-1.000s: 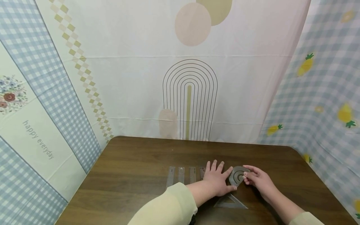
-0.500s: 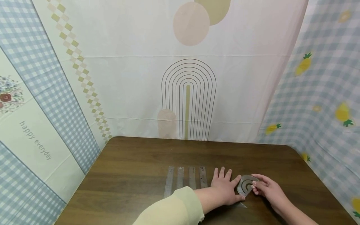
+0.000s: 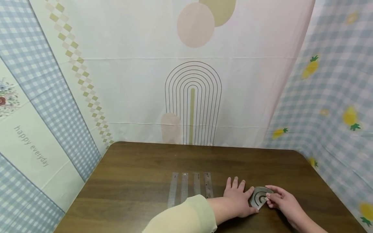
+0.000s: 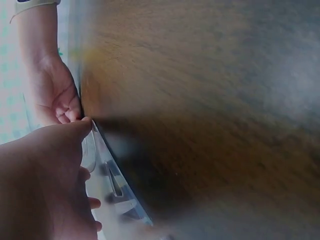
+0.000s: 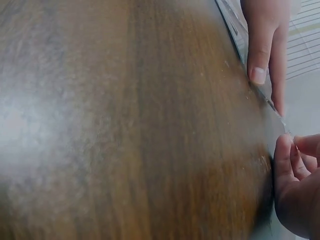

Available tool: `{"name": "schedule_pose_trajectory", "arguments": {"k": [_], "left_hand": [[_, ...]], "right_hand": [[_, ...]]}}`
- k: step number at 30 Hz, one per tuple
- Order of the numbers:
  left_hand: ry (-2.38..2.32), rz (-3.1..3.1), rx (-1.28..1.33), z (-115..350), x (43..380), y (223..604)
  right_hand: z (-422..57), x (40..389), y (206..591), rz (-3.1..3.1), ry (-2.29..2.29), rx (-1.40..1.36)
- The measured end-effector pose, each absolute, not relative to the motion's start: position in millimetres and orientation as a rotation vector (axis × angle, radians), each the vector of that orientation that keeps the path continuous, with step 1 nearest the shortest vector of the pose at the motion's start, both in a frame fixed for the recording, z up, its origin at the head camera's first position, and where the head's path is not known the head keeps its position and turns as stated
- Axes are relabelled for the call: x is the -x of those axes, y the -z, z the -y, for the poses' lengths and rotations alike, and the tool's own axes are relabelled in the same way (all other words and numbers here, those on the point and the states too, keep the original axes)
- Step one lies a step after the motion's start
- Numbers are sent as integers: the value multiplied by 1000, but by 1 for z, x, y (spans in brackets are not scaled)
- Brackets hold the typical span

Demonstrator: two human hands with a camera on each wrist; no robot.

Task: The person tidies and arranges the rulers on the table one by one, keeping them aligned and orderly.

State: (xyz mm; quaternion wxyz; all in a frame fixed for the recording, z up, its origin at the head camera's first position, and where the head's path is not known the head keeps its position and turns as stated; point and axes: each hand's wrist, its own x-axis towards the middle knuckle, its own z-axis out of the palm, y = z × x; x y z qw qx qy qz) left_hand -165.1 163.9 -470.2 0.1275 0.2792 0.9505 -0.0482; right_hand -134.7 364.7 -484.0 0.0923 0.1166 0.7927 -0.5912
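A clear protractor with curved slots lies at the right part of the table. My right hand pinches its right edge between thumb and fingers, as the right wrist view also shows. My left hand is spread on the table beside the protractor, its thumb and index finger along the left edge. In the left wrist view a clear set square with a triangular cutout shows beyond the left hand; in the head view the hand and sleeve hide it.
Several clear rulers, among them the leftmost ruler and the rightmost ruler, lie side by side left of the left hand, their near ends partly behind the sleeve. Patterned cloths hang behind the brown table and at both sides.
Both hands and the protractor have shifted right and nearer to me. The set square, seen earlier below the left hand, is now covered in the head view; more of the rulers shows.
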Motion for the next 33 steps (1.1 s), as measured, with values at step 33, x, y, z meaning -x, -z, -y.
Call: {"name": "schedule_pose_trajectory", "arguments": {"k": [33], "left_hand": [[167,-2658,-820,-169,174,469]], "right_hand": [[-397,155,464,-2528,995,529]]}}
